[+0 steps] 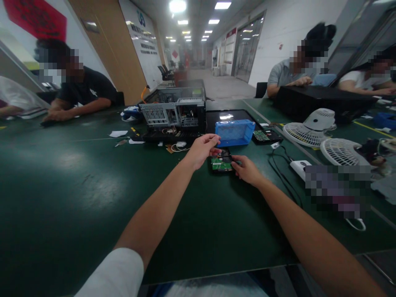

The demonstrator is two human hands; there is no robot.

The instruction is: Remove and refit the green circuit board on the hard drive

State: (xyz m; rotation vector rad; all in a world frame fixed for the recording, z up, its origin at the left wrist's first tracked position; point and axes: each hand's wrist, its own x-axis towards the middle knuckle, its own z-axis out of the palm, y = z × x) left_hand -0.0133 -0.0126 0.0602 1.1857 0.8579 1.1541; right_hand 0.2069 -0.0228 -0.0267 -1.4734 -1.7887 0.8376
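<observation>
A hard drive (pixel 220 166) with a green circuit board on its upper face is in front of me at the table's middle. My right hand (pixel 246 170) grips its right edge between thumb and fingers. Over the drive's far left corner is my left hand (pixel 202 150), thumb and forefinger pinched together. Whatever those fingertips hold, if anything, is too small to make out. A blue plastic bin (pixel 235 133) stands on its side just beyond both hands, its open side facing me.
An opened computer case (pixel 173 111) stands behind to the left. Beyond the bin lies a dark flat panel (pixel 227 116), with another circuit-board unit (pixel 266 136) at right. Two white fans (pixel 309 128), a power strip (pixel 300 168) and black cables occupy the right side. Other people sit around the table.
</observation>
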